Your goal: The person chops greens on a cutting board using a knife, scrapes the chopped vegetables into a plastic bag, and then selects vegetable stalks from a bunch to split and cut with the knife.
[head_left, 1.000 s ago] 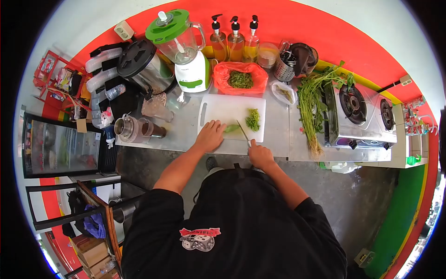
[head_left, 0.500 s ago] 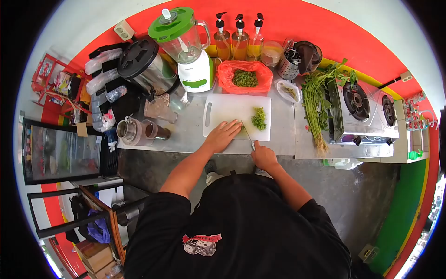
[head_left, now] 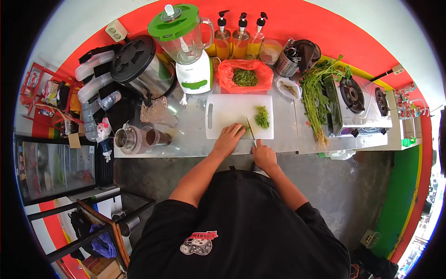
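Note:
A white cutting board (head_left: 223, 109) lies on the steel counter under my hands. My left hand (head_left: 228, 139) presses at its near edge, fingers close together and curled over a bit of leafy greens, mostly hidden beneath them. Its fingertips are beside the blade. In my right hand (head_left: 265, 156) is the handle of a knife (head_left: 251, 129); the blade points away from me and rests on or just above the board, which I cannot tell. To the right of the blade sits a small heap of chopped greens (head_left: 262, 117).
Behind the board is a red plastic bag (head_left: 226, 82) of chopped greens. A blender (head_left: 194, 74) stands back left, and a small clear bag (head_left: 288, 88) back right. Long-stemmed greens (head_left: 315, 109) lie beside the gas stove (head_left: 360, 107). Jars (head_left: 132, 139) stand left.
The knife has turned more upright and sits slightly apart from my left fingertips. My left hand has curled in a little. The whole view has shifted slightly.

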Demonstrator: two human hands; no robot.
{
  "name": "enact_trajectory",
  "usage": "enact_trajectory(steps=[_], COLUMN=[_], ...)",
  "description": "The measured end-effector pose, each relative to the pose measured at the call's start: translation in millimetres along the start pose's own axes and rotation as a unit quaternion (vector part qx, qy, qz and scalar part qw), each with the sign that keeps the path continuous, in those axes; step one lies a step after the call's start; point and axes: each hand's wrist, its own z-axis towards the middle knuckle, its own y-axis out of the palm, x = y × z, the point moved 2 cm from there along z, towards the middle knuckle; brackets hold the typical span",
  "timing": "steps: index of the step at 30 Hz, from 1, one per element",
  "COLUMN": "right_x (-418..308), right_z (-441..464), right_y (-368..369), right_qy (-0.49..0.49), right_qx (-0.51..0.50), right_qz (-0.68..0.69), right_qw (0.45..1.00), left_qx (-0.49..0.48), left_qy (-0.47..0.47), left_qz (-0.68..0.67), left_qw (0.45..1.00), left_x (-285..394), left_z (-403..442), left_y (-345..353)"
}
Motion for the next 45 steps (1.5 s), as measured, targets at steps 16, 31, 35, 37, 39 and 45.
enact_trajectory(steps=[16,31,35,37,39,45], right_x=[-24,-25,-30,-30,-28,-25], right_z=[26,27,11,6,9,24], right_y=[-8,-19,-25,-12,-4,-12], right_qy=[0.039,0.041,0.03,0.046,0.061,0.043], right_qx=[-0.041,-0.059,-0.078,-0.061,-0.044,-0.043], right_qz=[-0.127,-0.119,-0.133,-0.133,-0.132,-0.146], right_qw=[0.99,0.99,0.988,0.988,0.988,0.987], left_qx=[0.033,0.042,0.039,0.038,0.036,0.029], left_qy=[-0.014,-0.066,-0.088,-0.095,-0.103,-0.105], left_qz=[0.058,0.001,-0.021,-0.023,-0.024,-0.009], left_qw=[0.998,0.997,0.995,0.995,0.994,0.994], left_x=[15,29,31,31,30,32], left_z=[5,5,5,5,6,7], left_y=[-16,-7,-9,-6,-4,-5])
